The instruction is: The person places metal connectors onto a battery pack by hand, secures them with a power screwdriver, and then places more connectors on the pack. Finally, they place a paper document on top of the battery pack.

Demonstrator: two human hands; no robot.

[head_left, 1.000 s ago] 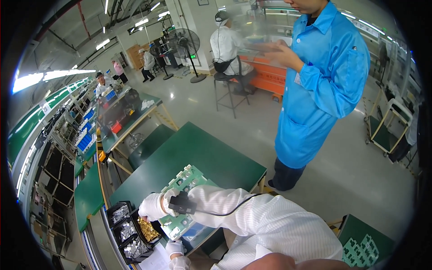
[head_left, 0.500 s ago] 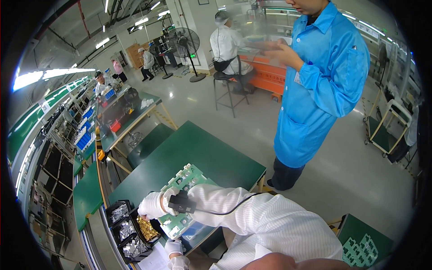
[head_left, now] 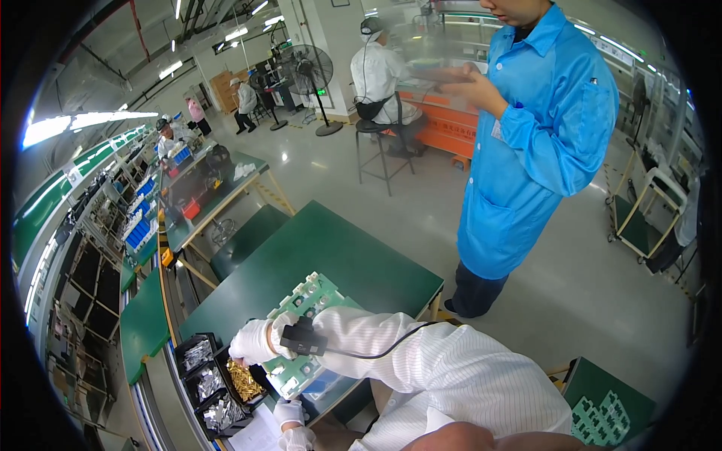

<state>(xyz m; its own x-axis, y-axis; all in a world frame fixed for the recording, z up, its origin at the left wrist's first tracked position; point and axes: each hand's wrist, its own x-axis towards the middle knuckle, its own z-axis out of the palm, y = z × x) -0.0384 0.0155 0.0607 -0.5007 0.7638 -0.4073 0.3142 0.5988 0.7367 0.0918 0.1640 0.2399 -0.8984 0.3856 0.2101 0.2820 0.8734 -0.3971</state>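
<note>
My right hand (head_left: 253, 343), in a white glove with a small black device (head_left: 303, 337) strapped at its wrist, reaches across the green fixture plate (head_left: 307, 299). Its bent, closed fingers point down at the bin of gold-coloured metal parts (head_left: 244, 382); whatever is between the fingertips is hidden. My left hand (head_left: 289, 414), also gloved, is by the near edge of the fixture plate with its fingers curled together. What it grips is too small to make out. The plate has a notched rim and lies on the dark green table (head_left: 338, 255), partly covered by my right sleeve.
Black bins of silvery parts (head_left: 210, 385) stand left of the gold parts, by a white paper sheet (head_left: 256, 431). A person in a blue coat (head_left: 519, 165) stands beyond the table. More green fixture plates (head_left: 600, 418) lie at lower right. A conveyor line (head_left: 162, 383) runs along the left.
</note>
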